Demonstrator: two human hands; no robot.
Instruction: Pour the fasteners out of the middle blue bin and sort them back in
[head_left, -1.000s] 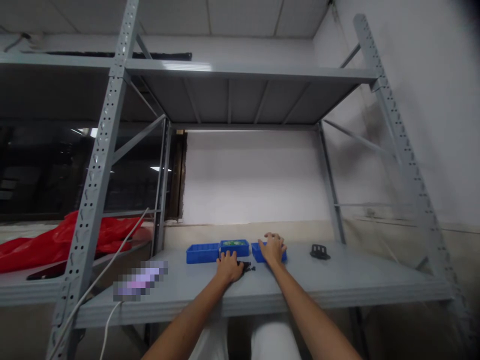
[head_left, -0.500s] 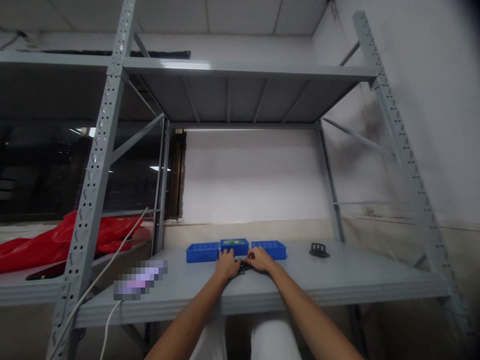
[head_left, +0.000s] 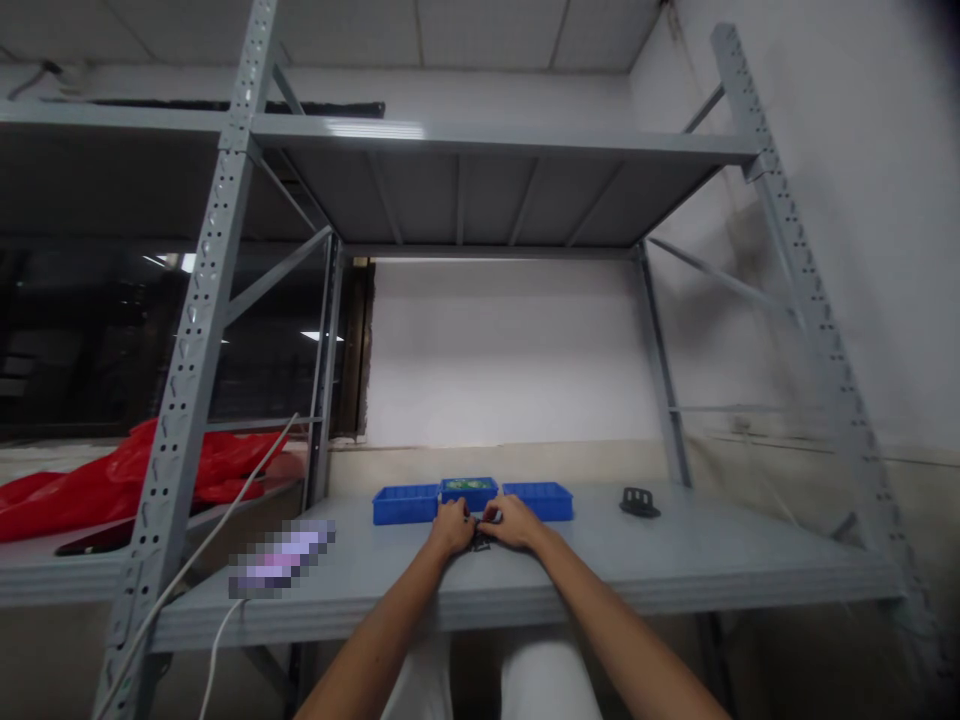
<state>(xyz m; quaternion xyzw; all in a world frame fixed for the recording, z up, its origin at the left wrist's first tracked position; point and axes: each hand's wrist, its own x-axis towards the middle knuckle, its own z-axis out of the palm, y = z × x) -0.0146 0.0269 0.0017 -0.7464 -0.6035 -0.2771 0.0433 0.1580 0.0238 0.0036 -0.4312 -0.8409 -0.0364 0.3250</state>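
Small black parts (head_left: 481,544) are seen lower centre of frame, between left hand (head_left: 453,527) and right hand (head_left: 513,522). Fingers curled at them; whether either grip is closed can't be told. Blue bins (head_left: 469,495) lined up just above.

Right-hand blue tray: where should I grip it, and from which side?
Probably grip the blue tray by its right end wall, right hand coming from the right: that raised wall faces outward, while the left end sits close beside the middle tray.

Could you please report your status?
Left hand and right hand close together at small black pieces; grip unclear. Blue rectangular plastic bins beyond, seemingly not blocking.
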